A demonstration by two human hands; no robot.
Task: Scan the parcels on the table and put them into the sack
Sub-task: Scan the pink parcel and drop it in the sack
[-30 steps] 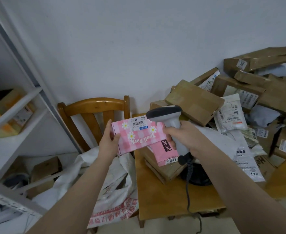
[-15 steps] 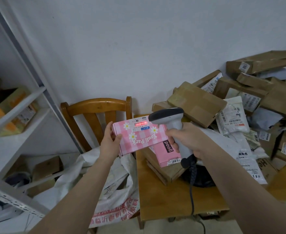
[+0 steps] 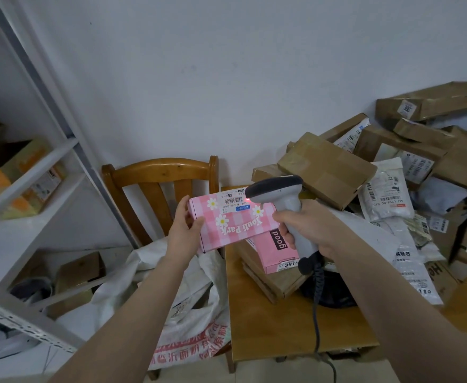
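While left hand (image 3: 184,230) grips pink box (image 3: 235,222), long axis left-right | right hand (image 3: 306,228) grips scanner (image 3: 275,187)

Brown wooden table (image 3: 282,333), flat brown cardboard box (image 3: 273,286) near its left edge, round black thing (image 3: 340,291) just beside the box, big heap of brown cardboard boxes and white plastic mail bags (image 3: 387,194) at the back and right

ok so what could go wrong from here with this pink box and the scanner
1. The red light from the scanner sits at the barcode's right end on the pink box, so the read may fail.
2. The left hand holds that box by one end only; it could slip before reaching the sack.
3. The cable hangs from the scanner in the right hand across the table and might snag.
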